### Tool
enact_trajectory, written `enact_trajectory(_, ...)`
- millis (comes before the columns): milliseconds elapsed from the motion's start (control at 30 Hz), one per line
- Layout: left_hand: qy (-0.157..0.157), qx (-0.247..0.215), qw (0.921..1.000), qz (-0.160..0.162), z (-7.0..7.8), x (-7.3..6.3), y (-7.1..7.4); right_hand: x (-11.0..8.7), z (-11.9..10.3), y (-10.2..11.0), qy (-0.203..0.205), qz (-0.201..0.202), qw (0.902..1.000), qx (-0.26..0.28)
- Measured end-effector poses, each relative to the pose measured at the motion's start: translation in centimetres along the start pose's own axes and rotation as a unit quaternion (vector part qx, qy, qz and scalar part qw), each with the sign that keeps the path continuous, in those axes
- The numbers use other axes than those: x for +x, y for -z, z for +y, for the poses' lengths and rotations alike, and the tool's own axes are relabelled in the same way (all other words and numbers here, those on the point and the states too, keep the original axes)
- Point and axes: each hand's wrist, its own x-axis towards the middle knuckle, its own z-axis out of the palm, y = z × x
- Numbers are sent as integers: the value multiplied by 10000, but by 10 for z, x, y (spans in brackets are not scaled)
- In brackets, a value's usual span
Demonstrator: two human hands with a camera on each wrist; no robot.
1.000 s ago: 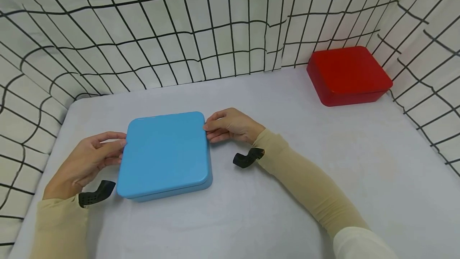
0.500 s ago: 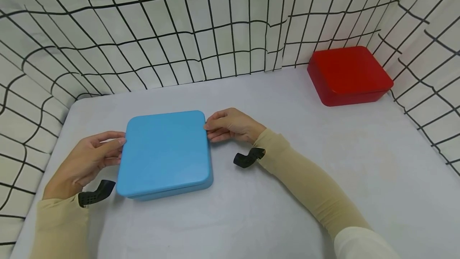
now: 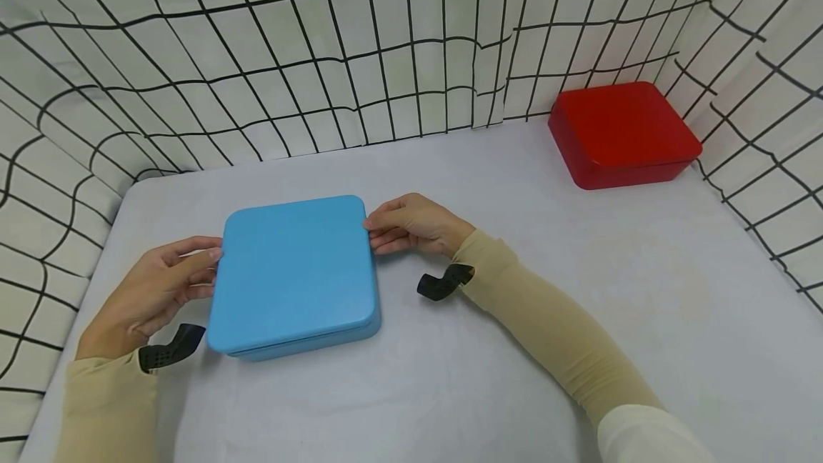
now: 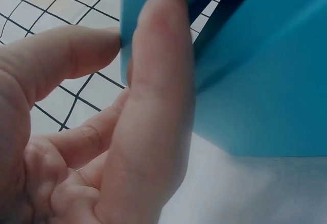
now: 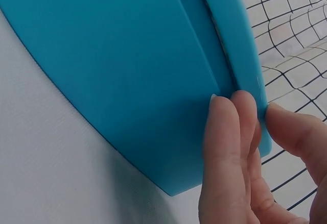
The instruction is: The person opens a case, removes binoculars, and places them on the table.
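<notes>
A light blue, rounded square box lies on the white table in the head view. Its flat lid (image 3: 296, 270) faces up. My left hand (image 3: 157, 288) pinches the lid's left rim, the thumb on the outer face. In the left wrist view, a dark gap with some wall grid showing through parts the lid (image 4: 134, 2) from the box base (image 4: 265, 101). From the other side, my right hand (image 3: 418, 226) pinches the lid's right rim near its far corner. The right wrist view shows its fingertips under the lid's edge (image 5: 235, 30), against the base (image 5: 127, 71). The box's inside is hidden.
A closed red box (image 3: 626, 123) stands at the back right of the white table (image 3: 489, 377), close to the grid walls. White walls with black grid lines (image 3: 411, 41) enclose the table at the back and both sides.
The blue lid has risen slightly, its far edge shifting a little up and left in the head view. Both hands keep their pinch and have barely moved; the red box is still.
</notes>
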Motion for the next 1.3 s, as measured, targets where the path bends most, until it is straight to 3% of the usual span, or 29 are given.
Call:
enact_trajectory(333,7,-215,9998,-11,1,1,-1,0,-1,-2,121,-94,9999,12)
enact_trajectory(733,35,75,9999,99,1,2,0,-11,-9,-11,289,201,9992,-162)
enact_trajectory(1033,-97,58,9999,-5,-1,1,1,-20,-15,-17,728,219,9966,-326)
enact_trajectory(1300,-28,109,9999,-10,2,0,1,-24,-19,-19,777,205,9964,-267)
